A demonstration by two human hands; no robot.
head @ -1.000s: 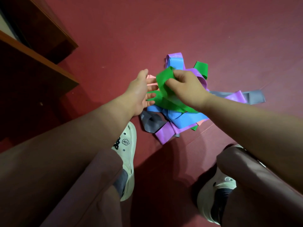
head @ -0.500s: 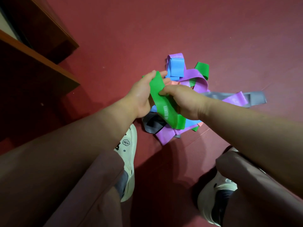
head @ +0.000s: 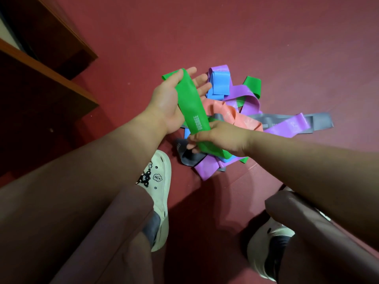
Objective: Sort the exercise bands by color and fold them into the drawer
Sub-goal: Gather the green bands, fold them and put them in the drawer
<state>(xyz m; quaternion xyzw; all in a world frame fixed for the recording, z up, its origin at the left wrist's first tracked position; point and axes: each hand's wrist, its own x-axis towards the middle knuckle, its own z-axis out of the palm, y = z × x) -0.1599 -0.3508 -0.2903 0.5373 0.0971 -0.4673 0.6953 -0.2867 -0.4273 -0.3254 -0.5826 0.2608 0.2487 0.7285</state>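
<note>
Barely started: 1 green band (head: 190, 103) lies across the left hand (head: 166, 105), fingers straight. The right hand (head: 223, 138) has its fingers clamped on the band's end. The pile (head: 235, 117) beyond the fingers lies unsorted.

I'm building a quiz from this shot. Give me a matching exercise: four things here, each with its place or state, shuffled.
Things
1. left hand
2. right hand
3. held green band
4. grey band

Places or states
A. lies flat on the floor, farthest right
B. spans both hands
C. open, palm up
D. grips the green band's near end

Pairs: 1-C, 2-D, 3-B, 4-A
</note>
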